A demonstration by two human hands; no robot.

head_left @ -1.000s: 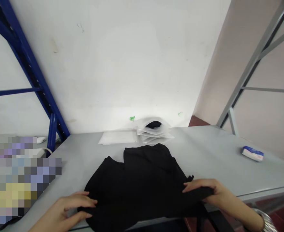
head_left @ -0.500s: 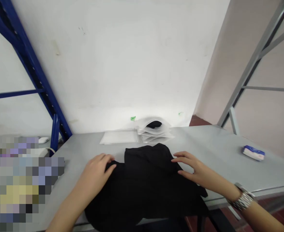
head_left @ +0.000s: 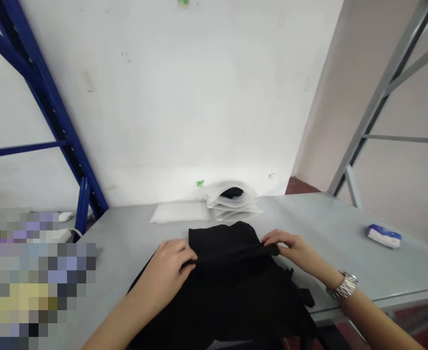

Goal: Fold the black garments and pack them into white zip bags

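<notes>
A black garment (head_left: 231,287) lies spread on the grey table (head_left: 326,228) in front of me, its near end hanging over the front edge. My left hand (head_left: 170,267) grips a fold of the cloth at the garment's left side, fingers curled round it. My right hand (head_left: 290,248), with a metal watch on the wrist, pinches the same fold at the right side. The fold runs straight between the two hands, just below the garment's far end.
A flat clear plastic bag (head_left: 179,212) and a stack of bags with something black inside (head_left: 233,200) lie at the back by the white wall. A blue-and-white packet (head_left: 384,236) sits at the right. Blue shelving (head_left: 53,121) stands left, grey shelving (head_left: 381,92) right.
Both hands moved from the garment's near corners up to its middle, then closed on the cloth and gathered a fold across it.
</notes>
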